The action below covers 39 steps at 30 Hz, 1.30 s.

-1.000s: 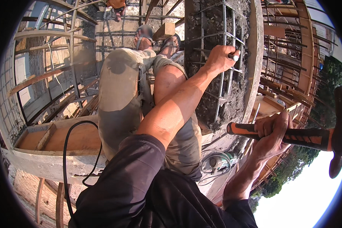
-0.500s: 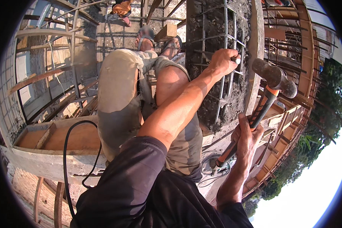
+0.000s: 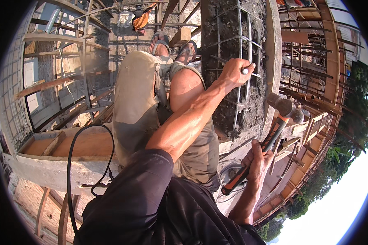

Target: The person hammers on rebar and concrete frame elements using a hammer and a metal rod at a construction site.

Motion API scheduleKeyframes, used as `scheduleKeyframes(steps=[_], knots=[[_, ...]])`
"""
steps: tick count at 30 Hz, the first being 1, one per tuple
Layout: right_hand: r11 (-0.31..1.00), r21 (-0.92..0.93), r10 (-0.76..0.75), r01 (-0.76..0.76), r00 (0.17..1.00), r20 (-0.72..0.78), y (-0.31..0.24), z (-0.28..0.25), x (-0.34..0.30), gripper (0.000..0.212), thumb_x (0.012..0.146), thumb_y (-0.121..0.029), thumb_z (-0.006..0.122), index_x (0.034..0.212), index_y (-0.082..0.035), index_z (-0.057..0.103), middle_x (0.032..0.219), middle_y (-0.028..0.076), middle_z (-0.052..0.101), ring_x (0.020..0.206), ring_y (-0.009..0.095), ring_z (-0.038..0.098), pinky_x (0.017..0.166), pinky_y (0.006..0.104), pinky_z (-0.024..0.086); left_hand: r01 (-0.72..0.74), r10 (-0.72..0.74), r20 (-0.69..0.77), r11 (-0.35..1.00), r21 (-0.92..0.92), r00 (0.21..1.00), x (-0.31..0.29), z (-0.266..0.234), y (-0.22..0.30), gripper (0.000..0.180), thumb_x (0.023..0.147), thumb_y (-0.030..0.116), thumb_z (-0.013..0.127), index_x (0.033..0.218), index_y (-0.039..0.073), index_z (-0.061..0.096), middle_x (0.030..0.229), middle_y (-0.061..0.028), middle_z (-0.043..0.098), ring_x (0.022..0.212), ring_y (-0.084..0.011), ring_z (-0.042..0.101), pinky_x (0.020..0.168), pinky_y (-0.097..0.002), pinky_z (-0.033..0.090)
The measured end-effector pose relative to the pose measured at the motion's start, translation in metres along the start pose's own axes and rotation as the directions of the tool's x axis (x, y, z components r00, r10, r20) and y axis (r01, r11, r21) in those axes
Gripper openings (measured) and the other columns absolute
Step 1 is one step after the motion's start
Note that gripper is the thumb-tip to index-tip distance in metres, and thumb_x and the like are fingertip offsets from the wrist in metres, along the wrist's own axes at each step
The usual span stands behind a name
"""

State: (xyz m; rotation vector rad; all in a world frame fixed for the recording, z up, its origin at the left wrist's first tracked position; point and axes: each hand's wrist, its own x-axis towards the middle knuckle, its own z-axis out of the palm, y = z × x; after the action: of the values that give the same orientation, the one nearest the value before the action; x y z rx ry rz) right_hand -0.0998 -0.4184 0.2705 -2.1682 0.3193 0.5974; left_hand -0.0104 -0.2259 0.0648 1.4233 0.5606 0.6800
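My left hand (image 3: 235, 74) is closed round a steel chisel (image 3: 244, 71), its round butt end sticking out past the thumb side. That fist is over the steel rebar cage (image 3: 240, 45), which lies along a rough, dark concrete beam (image 3: 212, 24). To the right, my right hand (image 3: 257, 161) grips a hammer (image 3: 272, 132) by its black and orange handle. The hammer's heavy grey head is up and to the right, apart from the chisel. Where the chisel's tip touches is hard to make out.
A timber form board (image 3: 273, 53) edges the beam on the right. Past it run scaffolding and formwork (image 3: 333, 61). My feet in sandals (image 3: 187, 52) rest near a wood block (image 3: 180, 36). A black cable (image 3: 70, 163) loops at the left. Another person in orange (image 3: 140, 19) is below.
The hammer in my right hand has come down and a little left. My left hand with the chisel has shifted slightly left and nearer. The view has moved a bit.
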Motion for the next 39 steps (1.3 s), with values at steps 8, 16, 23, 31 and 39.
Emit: scheduleKeyframes(steps=[8, 16, 23, 31, 39], knots=[[0.995, -0.073, 0.075, -0.073, 0.997, 0.026, 0.016, -0.019, 0.001, 0.032, 0.093, -0.022, 0.07, 0.077, -0.01, 0.046, 0.056, -0.004, 0.039, 0.044, 0.007, 0.035, 0.042, 0.0261, 0.031, 0.125, -0.12, -0.133, 0.992, 0.029, 0.984, 0.064, -0.007, 0.008, 0.034, 0.091, 0.032, 0.066, 0.078, 0.001, 0.07, 0.069, -0.0177, 0.067, 0.066, -0.0322, 0.067, 0.064, -0.0427, 0.05], [0.992, -0.065, 0.107, -0.105, 0.994, 0.035, 0.036, -0.024, -0.003, 0.033, 0.093, -0.021, 0.069, 0.075, -0.011, 0.044, 0.056, -0.005, 0.039, 0.043, 0.006, 0.035, 0.041, 0.0254, 0.029, 0.034, -0.065, 0.17, 0.983, 0.179, 0.983, 0.015, -0.003, 0.004, 0.04, 0.093, 0.031, 0.064, 0.067, 0.0, 0.063, 0.058, -0.0162, 0.057, 0.053, -0.0255, 0.056, 0.057, -0.0431, 0.044], [0.989, -0.033, 0.147, -0.145, 0.985, 0.085, 0.039, -0.023, -0.001, 0.031, 0.094, -0.018, 0.068, 0.074, -0.01, 0.045, 0.057, -0.005, 0.04, 0.043, 0.005, 0.033, 0.04, 0.0253, 0.026, -0.108, 0.102, -0.163, 0.994, -0.025, 0.981, 0.056, 0.002, -0.007, 0.039, 0.094, 0.03, 0.063, 0.072, -0.002, 0.062, 0.055, -0.0087, 0.054, 0.054, -0.0156, 0.051, 0.057, -0.0387, 0.044], [0.984, -0.035, 0.178, -0.175, 0.979, 0.101, 0.055, -0.034, -0.006, 0.03, 0.092, -0.02, 0.07, 0.075, -0.008, 0.047, 0.058, -0.003, 0.043, 0.044, 0.005, 0.037, 0.04, 0.0252, 0.029, 0.151, -0.16, -0.157, 0.986, -0.069, 0.975, 0.088, -0.014, 0.01, 0.044, 0.094, 0.032, 0.066, 0.065, -0.001, 0.059, 0.055, -0.0079, 0.06, 0.052, -0.0143, 0.05, 0.054, -0.0391, 0.044], [0.979, 0.01, 0.205, -0.206, 0.977, 0.065, 0.082, -0.05, -0.008, 0.032, 0.092, -0.021, 0.069, 0.073, -0.01, 0.046, 0.055, -0.004, 0.042, 0.041, 0.007, 0.037, 0.039, 0.0262, 0.031, -0.014, 0.002, 0.156, 0.997, 0.077, 0.988, -0.004, 0.009, 0.002, 0.047, 0.097, 0.026, 0.064, 0.062, 0.0, 0.047, 0.054, -0.001, 0.032, 0.054, -0.008, 0.033, 0.049, -0.0351, 0.031]])
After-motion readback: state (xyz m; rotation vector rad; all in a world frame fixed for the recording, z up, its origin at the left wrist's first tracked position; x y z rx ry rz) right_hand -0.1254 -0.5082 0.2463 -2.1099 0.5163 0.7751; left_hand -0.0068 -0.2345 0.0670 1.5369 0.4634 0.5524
